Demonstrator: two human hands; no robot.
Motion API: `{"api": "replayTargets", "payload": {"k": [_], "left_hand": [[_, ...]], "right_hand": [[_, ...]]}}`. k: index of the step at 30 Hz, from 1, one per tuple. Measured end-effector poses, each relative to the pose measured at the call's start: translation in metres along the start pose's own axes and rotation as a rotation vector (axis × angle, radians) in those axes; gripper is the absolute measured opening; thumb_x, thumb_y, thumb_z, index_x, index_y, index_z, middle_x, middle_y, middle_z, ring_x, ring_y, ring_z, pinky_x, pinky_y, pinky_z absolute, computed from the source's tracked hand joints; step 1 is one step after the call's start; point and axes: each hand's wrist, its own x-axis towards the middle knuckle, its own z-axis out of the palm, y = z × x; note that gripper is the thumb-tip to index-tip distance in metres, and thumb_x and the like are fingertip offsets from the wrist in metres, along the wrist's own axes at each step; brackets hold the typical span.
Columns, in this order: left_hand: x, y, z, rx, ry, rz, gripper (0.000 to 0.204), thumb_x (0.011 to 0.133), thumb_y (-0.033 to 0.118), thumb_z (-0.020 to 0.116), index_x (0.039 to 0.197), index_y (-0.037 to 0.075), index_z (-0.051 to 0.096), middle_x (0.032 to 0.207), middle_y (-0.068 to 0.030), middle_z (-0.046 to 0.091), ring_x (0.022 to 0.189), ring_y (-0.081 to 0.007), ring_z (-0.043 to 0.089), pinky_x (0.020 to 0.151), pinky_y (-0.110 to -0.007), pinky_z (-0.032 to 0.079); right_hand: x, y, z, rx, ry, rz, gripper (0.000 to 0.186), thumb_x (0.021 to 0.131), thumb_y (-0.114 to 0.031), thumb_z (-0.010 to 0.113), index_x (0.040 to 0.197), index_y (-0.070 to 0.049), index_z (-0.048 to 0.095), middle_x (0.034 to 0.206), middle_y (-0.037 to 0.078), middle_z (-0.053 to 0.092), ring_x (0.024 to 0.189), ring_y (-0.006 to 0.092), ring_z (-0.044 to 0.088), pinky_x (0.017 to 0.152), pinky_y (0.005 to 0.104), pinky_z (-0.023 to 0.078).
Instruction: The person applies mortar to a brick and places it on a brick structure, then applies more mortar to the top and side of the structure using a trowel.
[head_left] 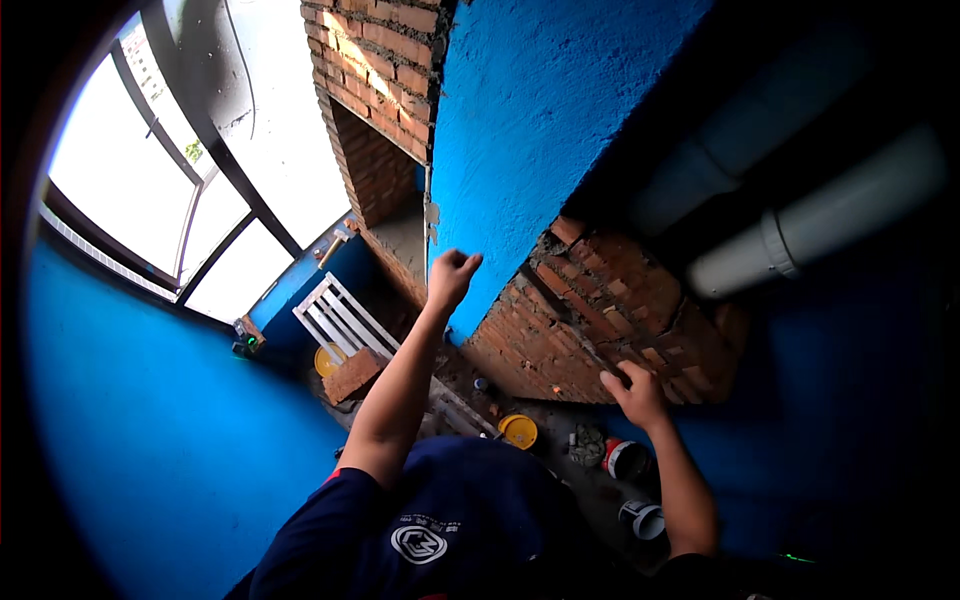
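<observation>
Here's the big blue plastered wall, rough-faced and tilting across the middle of the view, and below it the broken-edged brickwork, its upper edge ragged — a knock there could, I'd judge, loosen a brick or some old mortar. Over on the right, in shadow, the white pipe runs close above the bricks, so a wide swing of an arm or a flying chip might catch it. Down on the left leans the white slatted frame, well apart from the hands. Now the long thin strip, dark and lying slantwise along the brickwork, its lower end right at the right hand: thumb and fingers partly curled there, though whether they truly grip it I cannot tell. If that hold is loose, the strip could skid on the uneven face and scrape knuckles. Up to the left, the left hand is closed in a loose fist before the blue plaster, nothing visible in it, contact unclear. And underfoot — the white bucket, the red-and-white tub and the yellow lid crowd the floor, so a backward step taken without looking could mean a stumble.
</observation>
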Motion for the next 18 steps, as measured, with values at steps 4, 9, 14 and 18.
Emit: {"api": "replayTargets", "payload": {"k": [4, 9, 14, 18], "left_hand": [[-0.048, -0.116, -0.046, 0.163, -0.081, -0.164, 0.041, 0.073, 0.038, 0.074, 0.074, -0.001, 0.062, 0.067, -0.0125, 0.064, 0.062, -0.0216, 0.061, 0.059, -0.035, 0.048], [-0.114, -0.149, -0.080, 0.320, -0.203, -0.352, 0.039, 0.073, 0.035, 0.074, 0.080, -0.002, 0.065, 0.071, -0.0135, 0.066, 0.067, -0.0233, 0.064, 0.063, -0.036, 0.050], [-0.154, -0.184, -0.129, 0.348, -0.157, -0.488, 0.036, 0.073, 0.034, 0.074, 0.078, -0.001, 0.065, 0.071, -0.0122, 0.066, 0.067, -0.0223, 0.064, 0.063, -0.035, 0.050], [-0.176, -0.193, -0.148, 0.373, -0.148, -0.597, 0.034, 0.073, 0.033, 0.075, 0.077, 0.001, 0.066, 0.070, -0.0098, 0.065, 0.065, -0.0197, 0.063, 0.062, -0.034, 0.049]], "right_hand": [[0.051, 0.000, 0.020, -0.127, -0.143, 0.055, 0.040, 0.089, -0.040, 0.057, 0.093, 0.000, 0.062, 0.074, 0.016, 0.061, 0.068, 0.0285, 0.060, 0.058, 0.0404, 0.045], [0.073, 0.026, 0.013, -0.117, -0.078, 0.060, 0.046, 0.088, -0.041, 0.058, 0.099, 0.003, 0.063, 0.080, 0.016, 0.063, 0.073, 0.0257, 0.061, 0.062, 0.0396, 0.047], [0.073, 0.024, 0.018, -0.056, 0.069, 0.031, 0.054, 0.087, -0.041, 0.061, 0.109, 0.008, 0.059, 0.103, 0.023, 0.062, 0.098, 0.0325, 0.060, 0.080, 0.0400, 0.048], [0.069, 0.027, 0.015, 0.018, 0.000, 0.119, 0.062, 0.085, -0.044, 0.062, 0.115, 0.009, 0.055, 0.113, 0.027, 0.058, 0.109, 0.0354, 0.056, 0.090, 0.0423, 0.046]]}}
